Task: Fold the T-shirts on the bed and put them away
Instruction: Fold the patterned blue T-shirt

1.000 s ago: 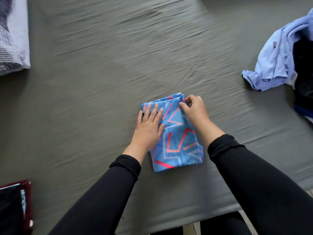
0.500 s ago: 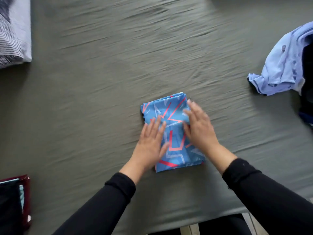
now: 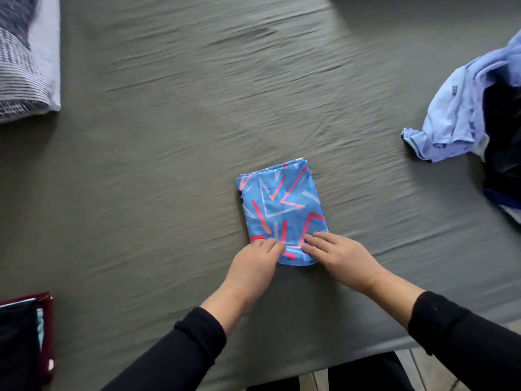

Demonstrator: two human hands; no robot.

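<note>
A blue T-shirt (image 3: 282,204) with red and white line patterns lies folded into a small rectangle on the grey bed sheet (image 3: 169,165). Both hands are at its near edge. My left hand (image 3: 253,266) has its fingers curled onto the near left corner and pinches the fabric there. My right hand (image 3: 341,258) rests on the near right corner with its fingers fairly straight on top of the cloth. A crumpled light blue shirt (image 3: 456,114) lies at the right edge on a heap of dark clothes (image 3: 501,142).
A striped grey and white pillow (image 3: 25,60) lies at the far left. At the near left a dark red container (image 3: 45,334) holds dark folded clothes. The bed's front edge runs just below my forearms.
Both hands slid from the far part of the folded shirt back along it to its near edge. The shirt stays folded in about the same spot.
</note>
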